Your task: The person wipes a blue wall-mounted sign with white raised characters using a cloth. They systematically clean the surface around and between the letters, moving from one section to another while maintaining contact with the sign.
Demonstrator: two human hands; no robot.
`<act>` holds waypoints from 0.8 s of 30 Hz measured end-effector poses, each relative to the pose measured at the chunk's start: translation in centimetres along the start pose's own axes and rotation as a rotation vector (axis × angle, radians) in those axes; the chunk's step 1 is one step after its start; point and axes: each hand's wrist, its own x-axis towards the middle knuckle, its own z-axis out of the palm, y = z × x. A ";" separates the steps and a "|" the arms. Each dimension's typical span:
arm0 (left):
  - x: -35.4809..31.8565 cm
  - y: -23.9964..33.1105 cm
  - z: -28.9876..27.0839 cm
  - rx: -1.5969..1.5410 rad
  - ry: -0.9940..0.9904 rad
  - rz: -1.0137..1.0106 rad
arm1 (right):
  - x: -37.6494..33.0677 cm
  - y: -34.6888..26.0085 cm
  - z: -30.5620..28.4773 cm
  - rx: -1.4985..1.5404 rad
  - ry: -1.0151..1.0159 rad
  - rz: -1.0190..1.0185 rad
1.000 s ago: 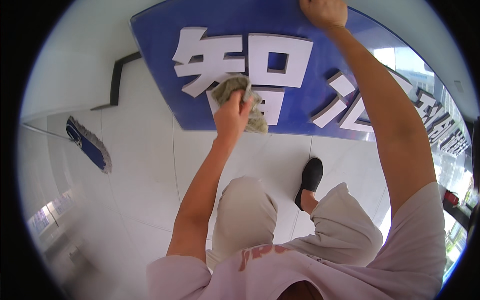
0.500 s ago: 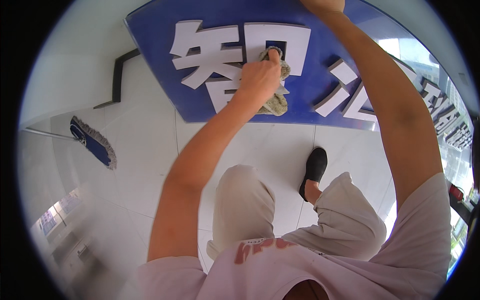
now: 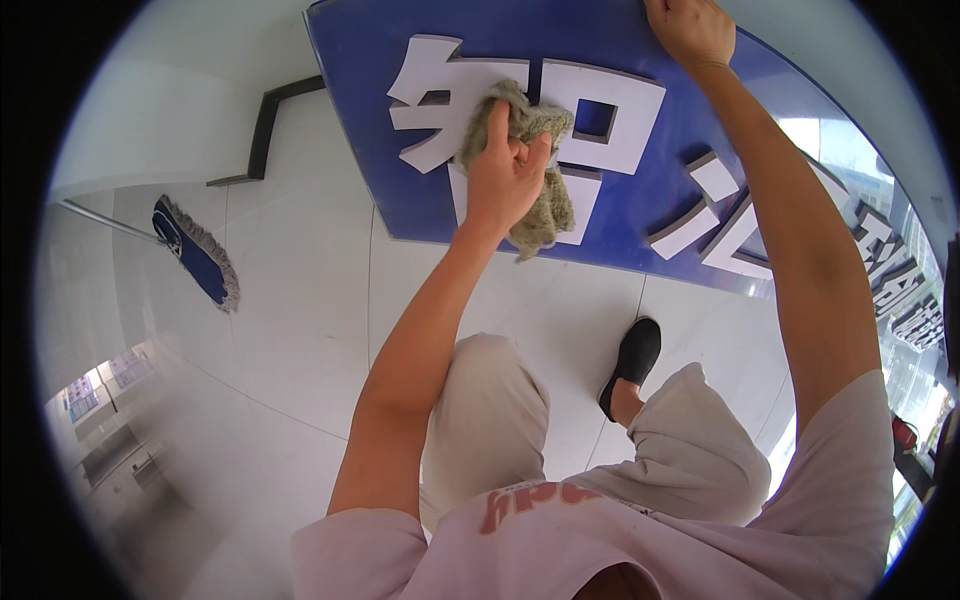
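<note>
My left hand (image 3: 505,178) is closed on a crumpled grey-green cloth (image 3: 548,205) and presses it against thick white raised characters (image 3: 625,120). These stand out from a blue sign board (image 3: 345,60). The cloth covers the middle of the large left character and hangs over its lower part. Up at the board's far edge, my right hand (image 3: 695,30) is curled over the rim, its fingertips partly cut off by the picture's top. More white characters (image 3: 712,178) sit on the board's right part, some hidden behind my right forearm.
A flat dust mop (image 3: 195,255) with a blue head and grey fringe rests on the pale tiled floor (image 3: 290,310) at left. Near the board's left side is a black angled bar (image 3: 262,135). My black shoe (image 3: 637,355) stands below the board's near edge.
My left hand has slid the cloth left, off the square-shaped part of the character. The view has shifted, so the board sits further right and more of my right hand shows.
</note>
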 end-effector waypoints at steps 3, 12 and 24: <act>1.5 -3.1 -1.5 0.837 0.065 0.274 | -0.5 -0.1 0.3 -0.014 0.004 -0.024; 4.5 -1.3 -7.5 1.391 -0.277 0.493 | -0.4 0.9 0.6 -0.049 -0.010 -0.026; 2.3 -2.3 0.8 0.262 0.007 0.032 | -0.1 -0.4 -0.2 -0.053 -0.028 -0.015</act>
